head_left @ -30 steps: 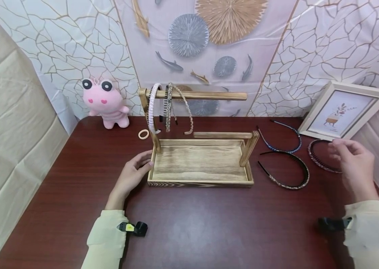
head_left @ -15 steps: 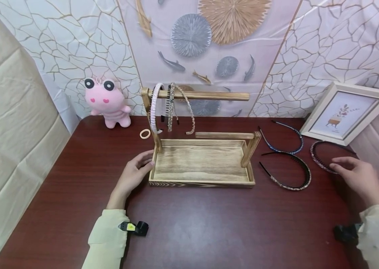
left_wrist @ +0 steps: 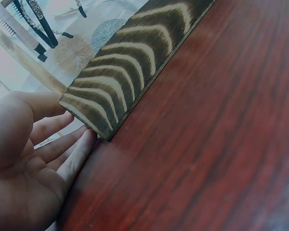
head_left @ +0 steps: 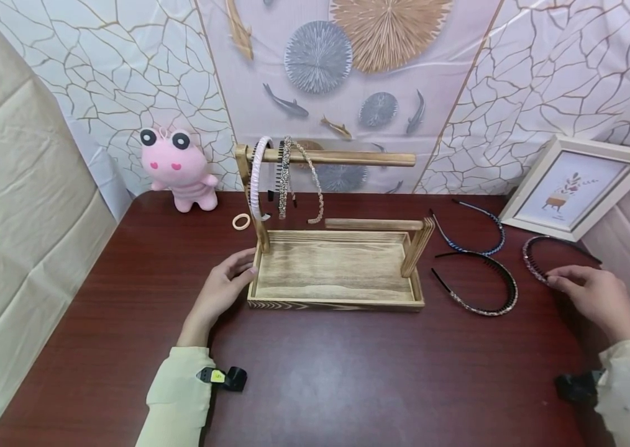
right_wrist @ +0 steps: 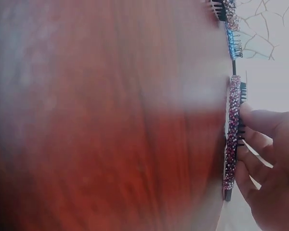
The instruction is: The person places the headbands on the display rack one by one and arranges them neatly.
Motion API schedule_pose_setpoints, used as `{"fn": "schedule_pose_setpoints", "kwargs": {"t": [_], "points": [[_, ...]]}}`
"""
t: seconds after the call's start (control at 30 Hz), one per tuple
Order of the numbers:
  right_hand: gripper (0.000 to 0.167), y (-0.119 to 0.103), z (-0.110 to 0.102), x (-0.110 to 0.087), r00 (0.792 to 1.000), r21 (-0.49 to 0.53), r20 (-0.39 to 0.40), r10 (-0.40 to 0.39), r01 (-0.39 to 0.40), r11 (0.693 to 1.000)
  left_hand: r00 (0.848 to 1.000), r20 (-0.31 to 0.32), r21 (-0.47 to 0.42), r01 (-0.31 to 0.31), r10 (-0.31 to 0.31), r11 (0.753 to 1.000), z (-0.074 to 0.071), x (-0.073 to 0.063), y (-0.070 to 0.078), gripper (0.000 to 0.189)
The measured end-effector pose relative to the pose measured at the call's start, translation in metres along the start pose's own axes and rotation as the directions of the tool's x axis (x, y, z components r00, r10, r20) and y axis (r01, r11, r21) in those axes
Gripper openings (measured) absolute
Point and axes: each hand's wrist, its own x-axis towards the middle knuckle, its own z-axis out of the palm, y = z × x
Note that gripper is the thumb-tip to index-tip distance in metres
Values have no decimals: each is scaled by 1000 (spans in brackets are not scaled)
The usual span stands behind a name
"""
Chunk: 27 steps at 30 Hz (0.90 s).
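- On the left sleeve point(head_left: 181, 372) we see a yellow label point(head_left: 218, 376) with tiny dark marks, too small for us to read.
- Within the picture frame point(head_left: 535, 181), below a drawing of a potted plant, there is a short line of script; we cannot make out its words.
- The headband at the right hand, which we call the glittery headband point(right_wrist: 233, 130), is crusted with sparkling purple, pink and silver bits, with black comb teeth along one edge and a plain black tip.
- We find it at the table's right side, curved, just in front of the picture frame; the table point(head_left: 315, 372) is dark red with wood grain.
- The right grip point(head_left: 600, 292), a bare hand, has thumb and fingertips pinching the glittery headband near one end.
- The left grip point(head_left: 218, 292) holds nothing: its fingers lie relaxed, their tips touching the left end of the wooden tray point(head_left: 334, 305), whose side shows bold dark and pale grain.
- From the tray rise two posts; on the upper rail point(head_left: 360, 159) we count three headbands, one whitish pink, one speckled with teeth, one pale and beaded.
- Left of the glittery headband lie a blue headband point(head_left: 502, 236) and a speckled gold headband point(head_left: 515, 292), near each other.
- Farther left we see a pale ring point(head_left: 241, 221) and a pink plush toy point(head_left: 179, 164).
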Motion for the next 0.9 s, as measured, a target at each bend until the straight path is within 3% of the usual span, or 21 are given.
{"fn": "schedule_pose_setpoints", "kwargs": {"t": [0.17,0.37,0.53,0.63,0.73,0.9], "points": [[18,-4,-3,-1,999,-15,-53,-5,4,1000,1000,10,20,6,-6,1000,1,-10,22,45],[17,-12,-7,-4,992,-11,-129,-14,13,1000,1000,2,0,10,-10,1000,0,1,-2,46],[21,-20,-16,-9,984,31,-179,0,6,1000,1000,0,3,-6,6,1000,0,3,-8,46],[21,-27,-22,-11,975,82,-220,19,-1,997,1000,-3,1,-11,11,1000,-1,3,-8,46],[11,-36,-27,-12,961,160,-269,70,-27,987,1000,-4,-2,-8,8,1000,-1,3,-9,45],[26,-56,-30,-13,934,364,-303,191,-72,929,1000,0,-5,-6,6,1000,-1,4,-9,45]]}}
